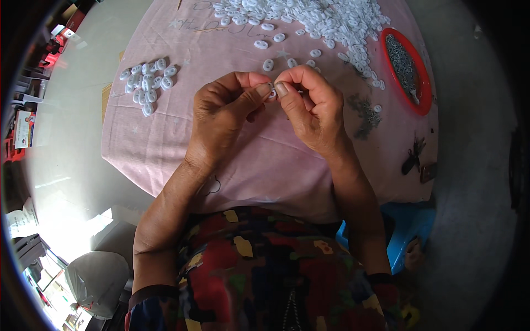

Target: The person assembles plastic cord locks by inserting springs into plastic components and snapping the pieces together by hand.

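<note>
Above the middle of the table, my left hand (223, 107) and my right hand (317, 107) meet fingertip to fingertip. Between the left thumb and fingers is a small white oval plastic piece (272, 94), mostly covered by them. The right thumb and forefinger are pinched at the same spot; what they grip is too small and hidden to make out. Just beyond the fingers lie a few loose white oval pieces (268, 65), each with two round openings. A large heap of the same pieces (326, 19) spreads across the far side, and a smaller cluster (148, 83) sits at the left.
A red basin (423, 91) of small metal parts (402, 63) stands at the right edge. More metal bits (364, 115) lie scattered on the pink tablecloth (265, 171). A dark object like keys (413, 157) rests near the right edge, above a blue stool (411, 231).
</note>
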`<state>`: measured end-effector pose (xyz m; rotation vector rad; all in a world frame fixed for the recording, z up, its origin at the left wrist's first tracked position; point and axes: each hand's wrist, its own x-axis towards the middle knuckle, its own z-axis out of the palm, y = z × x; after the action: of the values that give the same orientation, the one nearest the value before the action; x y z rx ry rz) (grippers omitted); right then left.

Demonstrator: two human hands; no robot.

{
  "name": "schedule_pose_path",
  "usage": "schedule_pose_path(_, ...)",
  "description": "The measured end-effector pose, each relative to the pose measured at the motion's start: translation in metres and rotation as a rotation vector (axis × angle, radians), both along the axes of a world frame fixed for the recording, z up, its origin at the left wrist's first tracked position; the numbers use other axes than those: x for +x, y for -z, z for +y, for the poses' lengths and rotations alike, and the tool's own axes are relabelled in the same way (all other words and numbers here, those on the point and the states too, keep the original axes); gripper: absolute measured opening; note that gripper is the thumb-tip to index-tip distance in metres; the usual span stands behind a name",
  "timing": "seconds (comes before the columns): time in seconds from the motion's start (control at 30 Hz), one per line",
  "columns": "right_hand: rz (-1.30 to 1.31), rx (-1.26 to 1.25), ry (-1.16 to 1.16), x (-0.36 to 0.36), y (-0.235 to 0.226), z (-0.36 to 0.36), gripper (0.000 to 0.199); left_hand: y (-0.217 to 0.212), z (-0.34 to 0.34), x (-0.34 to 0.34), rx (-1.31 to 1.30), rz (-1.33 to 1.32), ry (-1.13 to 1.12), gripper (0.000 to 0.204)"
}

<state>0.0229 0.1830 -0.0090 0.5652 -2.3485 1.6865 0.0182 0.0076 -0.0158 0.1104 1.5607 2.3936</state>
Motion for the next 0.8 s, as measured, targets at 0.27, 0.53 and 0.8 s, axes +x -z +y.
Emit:
schedule_pose_path(0.27, -0.056, -0.064, 0.006, -0.004, 0.005, 0.002, 0.006, -0.006, -0.003, -0.005, 0.021, -0.15, 0.09, 0.018)
schedule_pose_path(0.53, -0.072, 0.288, 0.162, -0.039, -0.006, 0.011, 0.017, 0.005, -0.018, -0.012, 0.115, -0.172, 0.099, 0.015)
schedule_pose_path(0.8, 0.31, 0.754, 0.068, -0.093, 0.008, 0.002, 0.022, 0.004, -0.018, -0.014, 0.081, -0.115, 0.045, 0.016)
